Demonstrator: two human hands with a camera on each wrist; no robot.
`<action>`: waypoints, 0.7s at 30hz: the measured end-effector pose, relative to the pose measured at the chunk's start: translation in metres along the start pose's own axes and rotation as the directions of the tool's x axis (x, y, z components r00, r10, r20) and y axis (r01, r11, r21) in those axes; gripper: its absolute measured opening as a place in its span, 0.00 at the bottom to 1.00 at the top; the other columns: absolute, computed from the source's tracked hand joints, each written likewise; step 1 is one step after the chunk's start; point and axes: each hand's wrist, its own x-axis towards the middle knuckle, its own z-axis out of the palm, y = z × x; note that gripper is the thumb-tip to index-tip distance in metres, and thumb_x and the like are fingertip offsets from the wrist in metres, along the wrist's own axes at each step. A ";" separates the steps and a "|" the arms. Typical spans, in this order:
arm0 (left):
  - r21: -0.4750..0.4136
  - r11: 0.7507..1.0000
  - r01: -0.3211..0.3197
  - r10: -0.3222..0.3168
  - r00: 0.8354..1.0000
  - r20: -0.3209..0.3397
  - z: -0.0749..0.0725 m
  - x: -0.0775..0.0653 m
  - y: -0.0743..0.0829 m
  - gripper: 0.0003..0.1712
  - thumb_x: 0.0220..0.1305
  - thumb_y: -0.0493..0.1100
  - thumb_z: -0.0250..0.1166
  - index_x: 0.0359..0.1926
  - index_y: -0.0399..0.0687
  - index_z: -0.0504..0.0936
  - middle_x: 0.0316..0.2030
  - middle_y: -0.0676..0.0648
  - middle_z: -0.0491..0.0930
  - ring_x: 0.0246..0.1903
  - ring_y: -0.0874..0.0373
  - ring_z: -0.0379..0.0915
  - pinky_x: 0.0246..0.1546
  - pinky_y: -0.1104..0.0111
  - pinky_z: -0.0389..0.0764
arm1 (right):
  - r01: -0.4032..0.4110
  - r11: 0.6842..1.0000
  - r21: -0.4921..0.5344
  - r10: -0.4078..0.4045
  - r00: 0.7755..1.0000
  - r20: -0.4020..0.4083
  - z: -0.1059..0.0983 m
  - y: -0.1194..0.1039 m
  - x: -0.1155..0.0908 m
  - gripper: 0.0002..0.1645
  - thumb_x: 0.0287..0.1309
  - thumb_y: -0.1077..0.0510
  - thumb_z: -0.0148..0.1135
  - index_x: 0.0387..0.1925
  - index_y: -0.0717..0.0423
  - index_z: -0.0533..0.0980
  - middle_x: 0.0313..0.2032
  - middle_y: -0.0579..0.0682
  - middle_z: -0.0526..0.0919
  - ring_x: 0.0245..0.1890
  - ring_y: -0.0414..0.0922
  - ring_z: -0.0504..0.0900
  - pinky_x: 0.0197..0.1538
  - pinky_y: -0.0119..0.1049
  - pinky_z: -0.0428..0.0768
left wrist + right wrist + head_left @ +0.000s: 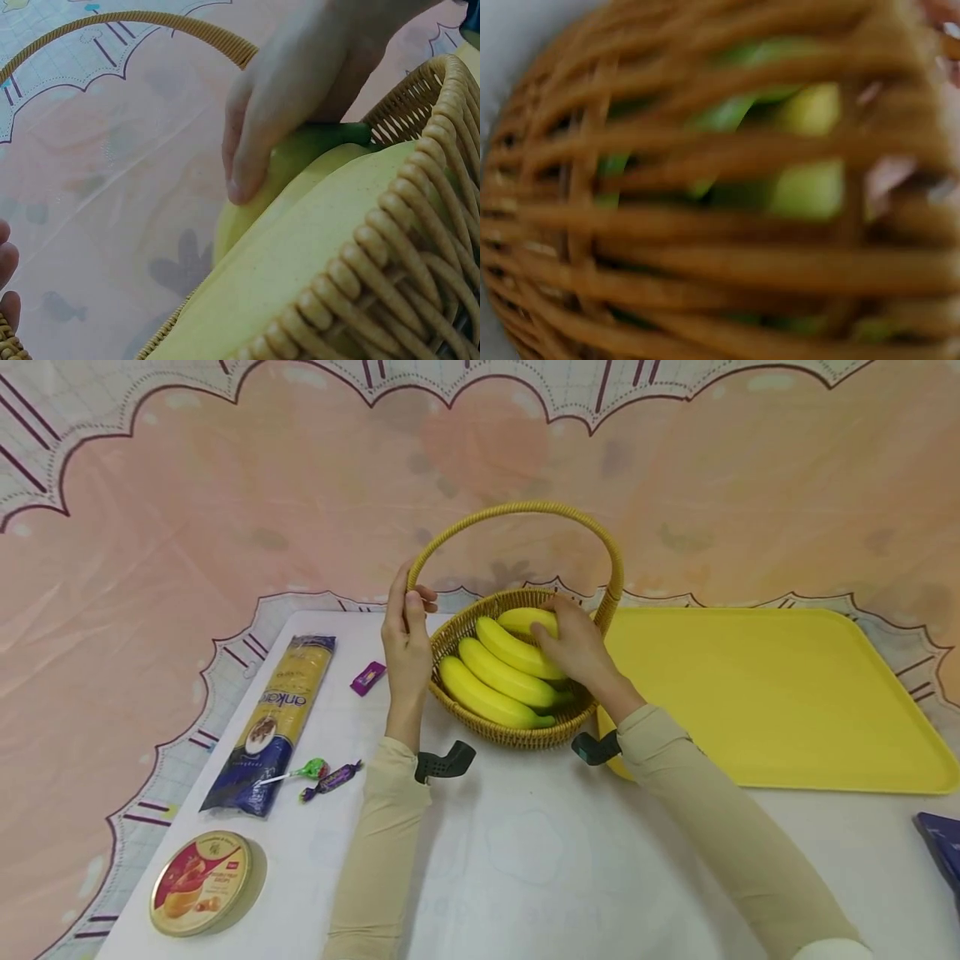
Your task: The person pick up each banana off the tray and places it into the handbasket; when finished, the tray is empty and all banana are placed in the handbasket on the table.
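A wicker basket (pixel 517 739) with a tall arched handle (pixel 517 508) stands near the table's back edge, several yellow bananas (pixel 495 695) lying side by side in it. My left hand (pixel 407 643) grips the handle low on its left side, thumb in front and fingers behind. Reaching over the basket's right rim, my right hand (pixel 577 643) holds the farthest banana (pixel 525 621). In the left wrist view, the right hand's fingers (pixel 247 161) lie against that banana near its green stem (pixel 337 135). Blurred basket weave (pixel 727 187) fills the right wrist view, with yellow and green showing through the gaps.
A yellow tray (pixel 772 693) lies right of the basket. On the left are a pasta packet (pixel 281 718), a lollipop (pixel 311 768), two purple-wrapped candies (pixel 367 678) and a round tin (pixel 198 883). A dark blue item (pixel 941 843) shows at the right edge.
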 end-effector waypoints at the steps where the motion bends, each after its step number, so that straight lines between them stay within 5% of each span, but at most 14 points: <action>1: 0.000 1.000 0.001 -0.001 1.000 0.002 0.001 0.000 0.000 0.23 0.75 0.40 0.40 0.67 0.49 0.65 0.40 0.38 0.74 0.41 0.42 0.72 0.50 0.65 0.75 | -0.004 1.000 -0.023 0.004 1.000 0.010 0.001 0.000 0.001 0.29 0.67 0.50 0.50 0.63 0.62 0.64 0.62 0.60 0.68 0.62 0.56 0.68 0.64 0.51 0.67; 6: 0.004 1.000 0.009 -0.009 1.000 0.007 0.004 -0.002 0.006 0.23 0.75 0.38 0.40 0.67 0.46 0.65 0.40 0.37 0.74 0.39 0.58 0.73 0.51 0.63 0.75 | -0.008 0.996 -0.092 0.011 0.999 0.038 -0.001 0.002 0.004 0.31 0.68 0.50 0.48 0.65 0.62 0.62 0.65 0.62 0.61 0.66 0.58 0.62 0.67 0.53 0.63; 10: 0.010 1.000 0.001 -0.001 1.000 0.009 0.005 -0.001 0.008 0.23 0.75 0.39 0.40 0.67 0.47 0.65 0.40 0.38 0.74 0.39 0.59 0.73 0.51 0.63 0.75 | 0.167 0.973 -0.162 -0.178 0.982 -0.057 -0.001 0.010 -0.001 0.28 0.66 0.55 0.50 0.64 0.61 0.64 0.64 0.62 0.64 0.66 0.58 0.62 0.68 0.51 0.61; 13: 0.012 1.000 -0.010 0.010 1.000 0.014 0.005 0.000 0.001 0.22 0.75 0.41 0.41 0.67 0.50 0.66 0.40 0.40 0.75 0.41 0.48 0.74 0.50 0.63 0.75 | 0.310 0.931 -0.193 -0.341 0.928 -0.151 -0.002 0.018 -0.012 0.25 0.64 0.59 0.51 0.62 0.60 0.67 0.63 0.60 0.66 0.66 0.56 0.62 0.68 0.49 0.62; 18: 0.014 1.000 -0.008 0.008 1.000 0.026 0.002 0.002 -0.001 0.23 0.75 0.40 0.41 0.68 0.49 0.65 0.41 0.39 0.75 0.42 0.43 0.73 0.51 0.64 0.75 | 0.435 0.900 -0.036 -0.432 0.876 -0.213 -0.012 0.028 -0.040 0.21 0.63 0.64 0.52 0.58 0.59 0.70 0.60 0.57 0.69 0.64 0.52 0.65 0.65 0.49 0.65; 21: 0.001 1.000 -0.009 0.009 0.999 0.033 -0.001 0.005 0.001 0.23 0.75 0.38 0.40 0.68 0.46 0.64 0.42 0.37 0.75 0.44 0.47 0.73 0.52 0.66 0.74 | 0.449 0.892 0.049 -0.424 0.869 -0.254 -0.018 0.041 -0.060 0.19 0.63 0.67 0.52 0.55 0.59 0.72 0.56 0.55 0.73 0.60 0.50 0.69 0.62 0.48 0.68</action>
